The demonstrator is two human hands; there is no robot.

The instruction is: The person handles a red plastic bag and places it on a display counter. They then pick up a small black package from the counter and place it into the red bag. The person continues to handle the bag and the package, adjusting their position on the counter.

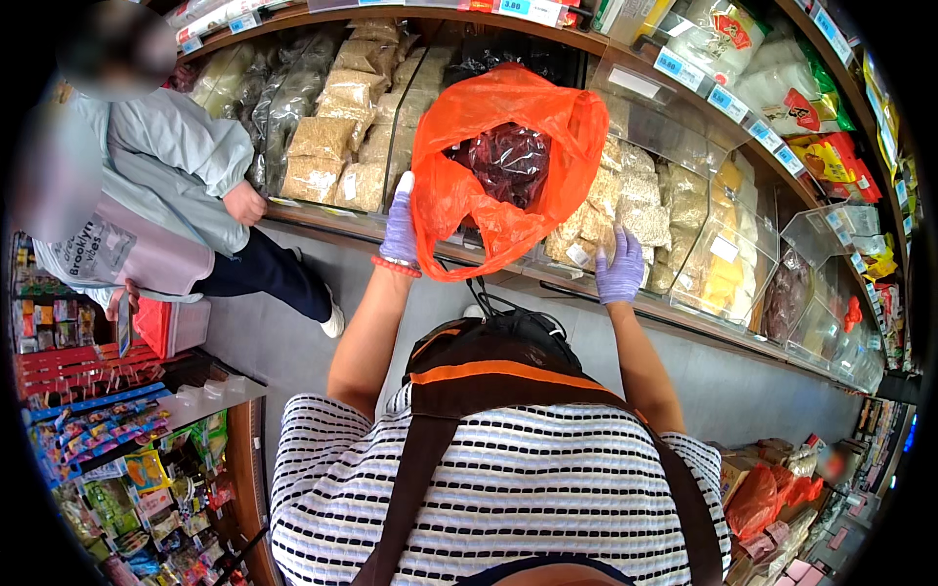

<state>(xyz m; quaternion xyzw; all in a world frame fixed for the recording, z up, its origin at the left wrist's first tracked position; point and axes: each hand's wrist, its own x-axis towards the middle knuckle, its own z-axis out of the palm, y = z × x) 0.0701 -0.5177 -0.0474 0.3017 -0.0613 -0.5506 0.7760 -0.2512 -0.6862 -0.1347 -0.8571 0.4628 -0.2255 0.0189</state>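
An orange-red plastic bag [458, 117] lies open-mouthed over the shelf bins, with dark red packets in clear film [511, 162] inside it. My left hand [400, 227], in a purple knit glove, is at the bag's left edge, with the thumb against it; whether its fingers close on the plastic is hard to see. To the right of the bag, my right hand [620, 265], gloved alike, rests at the front of the bins with its fingers on or just above small clear packets of pale dry goods [581, 233]. I see nothing held in it.
Bins of tan packets [319, 139] line the left, and clear plastic dividers [733, 249] stand at the right. Price-tagged shelves [733, 102] curve above. Another person in a light jacket [176, 139] stands at the left, near a red-and-clear box [172, 326]. Snack racks [146, 483] are behind.
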